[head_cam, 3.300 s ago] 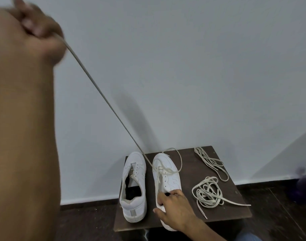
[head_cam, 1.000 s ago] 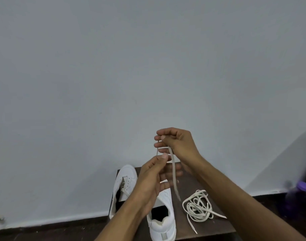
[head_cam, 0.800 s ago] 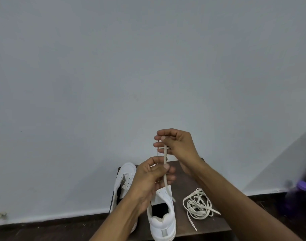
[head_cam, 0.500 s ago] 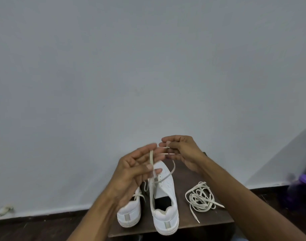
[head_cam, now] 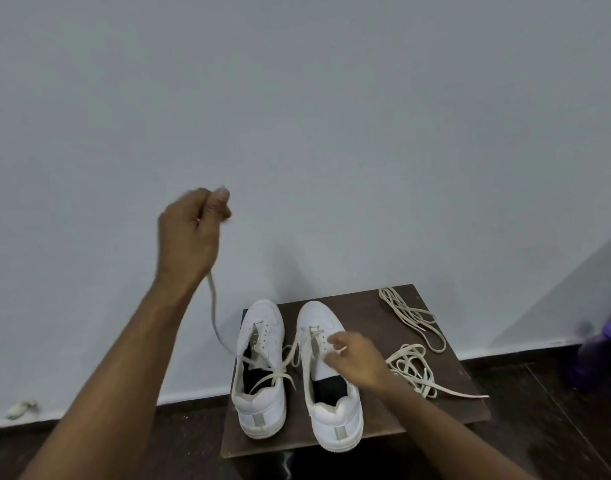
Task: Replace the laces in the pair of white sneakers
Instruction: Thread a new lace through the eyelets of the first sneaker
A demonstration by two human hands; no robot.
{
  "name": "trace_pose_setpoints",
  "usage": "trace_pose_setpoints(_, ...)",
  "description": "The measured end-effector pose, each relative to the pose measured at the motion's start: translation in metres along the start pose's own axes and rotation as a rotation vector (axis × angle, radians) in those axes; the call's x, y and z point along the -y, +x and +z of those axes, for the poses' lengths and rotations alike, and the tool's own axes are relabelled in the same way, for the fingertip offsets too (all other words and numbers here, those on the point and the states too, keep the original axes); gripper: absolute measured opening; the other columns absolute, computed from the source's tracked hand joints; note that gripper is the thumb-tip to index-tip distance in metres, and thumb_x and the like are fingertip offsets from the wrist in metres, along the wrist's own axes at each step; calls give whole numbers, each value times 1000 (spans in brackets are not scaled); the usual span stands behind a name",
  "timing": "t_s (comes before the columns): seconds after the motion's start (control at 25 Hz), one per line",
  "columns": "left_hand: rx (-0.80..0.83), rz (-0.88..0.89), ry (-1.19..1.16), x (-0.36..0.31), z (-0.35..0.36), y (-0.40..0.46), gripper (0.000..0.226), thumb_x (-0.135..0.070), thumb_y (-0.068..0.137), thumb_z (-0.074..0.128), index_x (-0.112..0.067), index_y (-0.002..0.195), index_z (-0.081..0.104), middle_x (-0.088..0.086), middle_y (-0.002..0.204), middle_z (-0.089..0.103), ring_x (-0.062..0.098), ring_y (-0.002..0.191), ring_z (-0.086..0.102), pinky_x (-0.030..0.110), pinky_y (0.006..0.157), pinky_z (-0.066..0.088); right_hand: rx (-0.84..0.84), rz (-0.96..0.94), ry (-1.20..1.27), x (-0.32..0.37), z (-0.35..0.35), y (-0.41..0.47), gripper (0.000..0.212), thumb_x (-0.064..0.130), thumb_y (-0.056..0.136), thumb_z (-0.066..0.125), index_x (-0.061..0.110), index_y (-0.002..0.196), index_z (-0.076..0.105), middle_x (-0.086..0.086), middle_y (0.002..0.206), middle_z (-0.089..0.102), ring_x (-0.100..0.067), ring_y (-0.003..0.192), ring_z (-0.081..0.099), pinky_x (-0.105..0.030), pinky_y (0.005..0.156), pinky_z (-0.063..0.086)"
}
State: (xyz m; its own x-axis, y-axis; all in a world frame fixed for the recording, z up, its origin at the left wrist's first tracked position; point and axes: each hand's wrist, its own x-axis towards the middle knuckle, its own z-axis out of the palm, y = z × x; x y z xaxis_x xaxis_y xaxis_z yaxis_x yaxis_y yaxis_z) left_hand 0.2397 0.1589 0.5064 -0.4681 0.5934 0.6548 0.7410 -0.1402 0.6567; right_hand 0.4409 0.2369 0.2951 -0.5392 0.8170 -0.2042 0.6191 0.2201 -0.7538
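Note:
Two white sneakers stand side by side on a small dark wooden table (head_cam: 373,431), toes to the wall. My left hand (head_cam: 189,233) is raised left of them and grips a cream lace (head_cam: 212,306) that runs down across the left sneaker (head_cam: 262,358) to the right sneaker (head_cam: 326,375). My right hand (head_cam: 356,360) hovers over the right sneaker's eyelets with fingers loosely curled; whether it pinches the lace I cannot tell.
Two loose bundles of cream laces lie on the table's right side, one at the back (head_cam: 411,313) and one nearer (head_cam: 415,370). A purple bottle (head_cam: 598,355) stands on the dark floor at right. The wall is just behind the table.
My left hand has pulled the lace up and away to the left. My right hand has dropped from in front of me down onto the right sneaker.

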Motion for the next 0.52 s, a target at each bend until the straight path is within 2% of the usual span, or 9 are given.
trace_pose_setpoints(0.08, 215, -185, -143, 17, 38, -12, 20, -15, 100, 52, -14, 87, 68, -3, 52, 55, 3, 43, 53, 25, 54, 48, 20, -64, -267, 0, 13, -1, 43, 38, 84, 58, 20, 123, 57, 0, 126, 54, -21, 118, 50, -35, 92, 45)
trace_pose_setpoints(0.16, 387, -326, -52, 42, 79, -40, 17, -14, 97, 56, -12, 95, 72, -6, 50, 52, 2, 40, 47, 24, 47, 46, -26, -111, -492, 6, 21, 3, 42, 39, 88, 53, 17, 124, 53, -4, 128, 50, -25, 119, 46, -39, 91, 45)
trace_pose_setpoints(0.2, 453, -367, 20, 54, 97, -56, 16, -16, 96, 58, -12, 95, 74, -7, 54, 55, 0, 42, 47, 23, 48, 45, -37, -107, -544, 9, 22, 6, 42, 39, 90, 51, 16, 125, 51, -5, 128, 49, -27, 120, 45, -41, 92, 45)
trace_pose_setpoints(0.28, 525, -450, 75, 71, 124, -84, 17, -17, 93, 60, -13, 90, 76, -6, 67, 67, 5, 55, 54, 22, 57, 44, -20, -84, -570, 14, 24, 14, 42, 37, 93, 48, 14, 128, 49, -8, 128, 48, -29, 120, 45, -42, 91, 45)
trace_pose_setpoints(0.36, 536, -523, 84, 86, 140, -102, 18, -17, 92, 60, -12, 85, 75, -7, 69, 68, 13, 68, 58, 25, 66, 44, -13, -68, -557, 17, 22, 22, 38, 32, 93, 46, 11, 125, 51, -10, 126, 51, -31, 116, 51, -42, 90, 46)
trace_pose_setpoints(0.52, 599, -560, 175, 102, 146, -123, 18, -27, 89, 65, -27, 72, 71, -12, 74, 69, 12, 75, 66, 30, 75, 52, -59, 6, -394, 7, 8, 41, 25, 29, 94, 45, 18, 109, 61, -7, 117, 63, -33, 109, 60, -38, 86, 47)
